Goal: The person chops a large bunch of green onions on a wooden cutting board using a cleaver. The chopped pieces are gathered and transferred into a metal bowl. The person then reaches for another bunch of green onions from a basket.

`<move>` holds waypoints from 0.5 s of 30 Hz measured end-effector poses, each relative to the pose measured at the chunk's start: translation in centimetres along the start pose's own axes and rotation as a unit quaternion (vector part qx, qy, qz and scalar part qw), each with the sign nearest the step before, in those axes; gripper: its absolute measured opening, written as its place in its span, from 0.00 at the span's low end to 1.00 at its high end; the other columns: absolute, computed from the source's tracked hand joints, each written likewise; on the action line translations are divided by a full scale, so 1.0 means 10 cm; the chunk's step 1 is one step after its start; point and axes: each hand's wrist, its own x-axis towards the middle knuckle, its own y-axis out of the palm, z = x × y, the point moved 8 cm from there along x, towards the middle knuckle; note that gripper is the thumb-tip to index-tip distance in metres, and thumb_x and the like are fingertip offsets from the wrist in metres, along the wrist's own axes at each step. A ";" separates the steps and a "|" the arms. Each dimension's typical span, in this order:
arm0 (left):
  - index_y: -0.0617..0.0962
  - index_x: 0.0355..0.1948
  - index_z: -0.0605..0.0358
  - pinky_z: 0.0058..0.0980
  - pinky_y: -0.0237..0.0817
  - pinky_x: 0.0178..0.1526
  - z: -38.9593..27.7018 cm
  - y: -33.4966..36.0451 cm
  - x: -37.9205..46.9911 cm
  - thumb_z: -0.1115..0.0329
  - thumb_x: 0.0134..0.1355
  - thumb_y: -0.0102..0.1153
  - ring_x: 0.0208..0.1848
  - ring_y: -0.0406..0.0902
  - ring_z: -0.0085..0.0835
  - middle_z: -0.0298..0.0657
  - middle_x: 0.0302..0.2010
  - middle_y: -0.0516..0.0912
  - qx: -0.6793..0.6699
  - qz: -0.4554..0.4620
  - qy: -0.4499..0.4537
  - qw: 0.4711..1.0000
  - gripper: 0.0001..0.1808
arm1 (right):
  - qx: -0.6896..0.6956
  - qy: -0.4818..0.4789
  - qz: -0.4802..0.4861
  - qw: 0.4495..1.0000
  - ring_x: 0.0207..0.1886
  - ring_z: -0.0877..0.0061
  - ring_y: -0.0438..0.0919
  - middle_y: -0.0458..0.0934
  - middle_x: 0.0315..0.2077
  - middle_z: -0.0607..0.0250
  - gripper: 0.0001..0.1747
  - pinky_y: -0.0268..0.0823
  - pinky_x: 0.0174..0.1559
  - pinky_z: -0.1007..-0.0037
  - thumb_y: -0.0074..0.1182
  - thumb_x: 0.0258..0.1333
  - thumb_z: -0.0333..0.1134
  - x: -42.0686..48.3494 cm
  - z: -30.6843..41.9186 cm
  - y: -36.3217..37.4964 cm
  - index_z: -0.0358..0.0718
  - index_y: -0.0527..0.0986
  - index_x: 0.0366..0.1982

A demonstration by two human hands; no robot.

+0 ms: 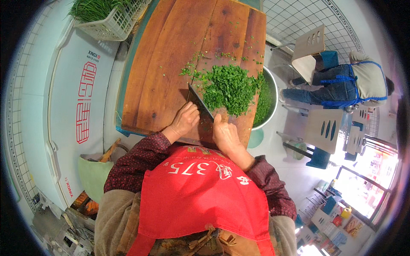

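A dark-bladed kitchen knife (201, 103) stands at a slant on the wooden board (173, 41), along the near left side of a heap of chopped green leaves (229, 86). My right hand (225, 134) is wrapped around its handle, thumb up by the blade's near end; the handle is hidden in the fist. Just left of the blade, my left hand (186, 118) has its fingers bent, with the fingertips close to the flat of the blade. Whether they touch or grip it I cannot tell. Small green bits lie scattered beyond the heap.
Against the board's right edge sits a round metal basin (274, 96) with more chopped greens. A white plastic basket (105, 27) of long green stalks is at upper left, above a white freezer (80, 83). Chairs (323, 129) and a bending person (339, 81) are on the right.
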 end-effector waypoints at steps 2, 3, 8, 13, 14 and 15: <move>0.77 0.29 0.66 0.38 0.68 0.46 -0.01 -0.02 0.01 0.78 0.49 0.60 0.41 0.72 0.46 0.47 0.34 0.75 -0.009 -0.016 0.002 1.000 0.05 | -0.009 -0.002 -0.001 1.000 0.23 0.46 0.80 0.78 0.18 0.41 0.13 0.72 0.26 0.50 0.51 0.52 0.26 0.04 0.02 0.02 0.31 0.63 0.38; 0.77 0.27 0.65 0.39 0.68 0.45 -0.03 -0.06 0.01 0.78 0.49 0.60 0.40 0.72 0.46 0.47 0.33 0.74 -0.015 -0.038 0.017 0.999 0.05 | -0.014 -0.001 0.007 1.000 0.24 0.48 0.81 0.78 0.18 0.43 0.14 0.73 0.26 0.52 0.52 0.50 0.25 0.05 0.02 0.03 0.31 0.63 0.38; 0.77 0.28 0.65 0.39 0.68 0.47 -0.05 -0.09 0.00 0.77 0.49 0.60 0.42 0.72 0.47 0.48 0.35 0.74 -0.024 -0.051 0.023 0.998 0.05 | -0.009 -0.016 0.008 1.000 0.24 0.48 0.81 0.78 0.18 0.43 0.13 0.73 0.26 0.52 0.51 0.50 0.25 -0.02 0.04 -0.01 0.31 0.64 0.38; 0.78 0.29 0.65 0.39 0.68 0.48 0.01 -0.04 -0.05 0.77 0.50 0.60 0.43 0.72 0.47 0.48 0.36 0.75 -0.011 -0.021 0.004 1.000 0.05 | 0.009 -0.013 0.035 0.999 0.22 0.44 0.78 0.77 0.18 0.40 0.11 0.70 0.25 0.48 0.49 0.53 0.26 -0.01 0.07 0.08 0.31 0.63 0.37; 0.77 0.28 0.64 0.39 0.68 0.48 0.01 -0.04 -0.05 0.77 0.50 0.60 0.43 0.72 0.47 0.48 0.35 0.75 -0.012 -0.026 0.002 1.000 0.05 | 0.004 -0.014 0.024 1.000 0.22 0.45 0.79 0.77 0.18 0.40 0.11 0.70 0.25 0.49 0.49 0.53 0.26 -0.01 0.06 0.06 0.31 0.63 0.37; 0.77 0.28 0.64 0.39 0.68 0.48 -0.01 -0.05 -0.06 0.76 0.50 0.60 0.43 0.72 0.47 0.47 0.35 0.75 -0.018 -0.036 0.014 0.999 0.05 | 0.011 -0.014 0.021 1.000 0.22 0.45 0.79 0.77 0.18 0.41 0.11 0.71 0.25 0.49 0.49 0.53 0.26 0.01 0.05 0.06 0.31 0.63 0.37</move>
